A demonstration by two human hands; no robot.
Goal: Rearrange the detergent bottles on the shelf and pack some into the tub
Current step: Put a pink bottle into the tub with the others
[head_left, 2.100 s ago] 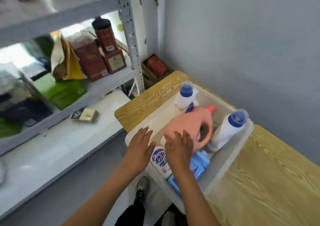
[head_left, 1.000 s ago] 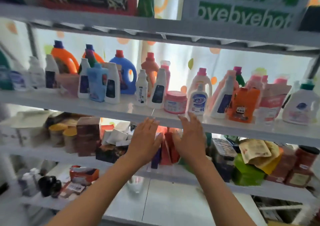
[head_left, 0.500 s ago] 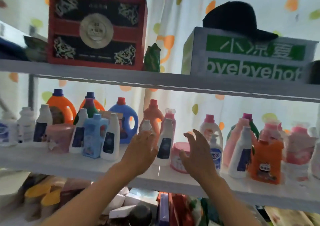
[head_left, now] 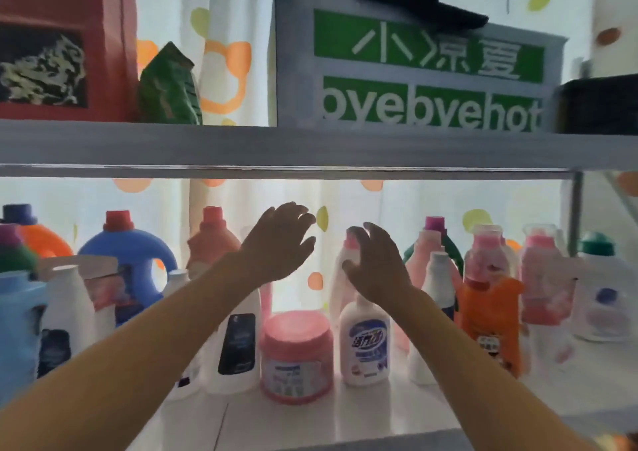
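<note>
Several detergent bottles stand on the white shelf [head_left: 310, 416]. My left hand [head_left: 276, 243] is raised with spread fingers above a white bottle with a dark label [head_left: 238, 347], holding nothing. My right hand [head_left: 376, 264] has its fingers loosely curved beside a tall white bottle with a pink cap [head_left: 345, 264]; no grip shows. Below it stand a small white bottle with a blue label [head_left: 366, 343] and a pink jar [head_left: 297, 357]. A salmon jug [head_left: 212, 243] stands behind my left hand. The tub is out of view.
A blue jug [head_left: 127, 257], an orange jug [head_left: 38, 240] and a light blue bottle [head_left: 17, 330] stand at the left. An orange bottle [head_left: 490, 326] and pink bottles [head_left: 538, 271] stand at the right. The upper shelf board [head_left: 310, 150] hangs close above, bearing a green-and-white box [head_left: 414, 71].
The view swung from the tub on the wooden table up to the bottle shelf. Both hands rose and reached deeper in, the right one arriving beside the pink-capped bottle.
</note>
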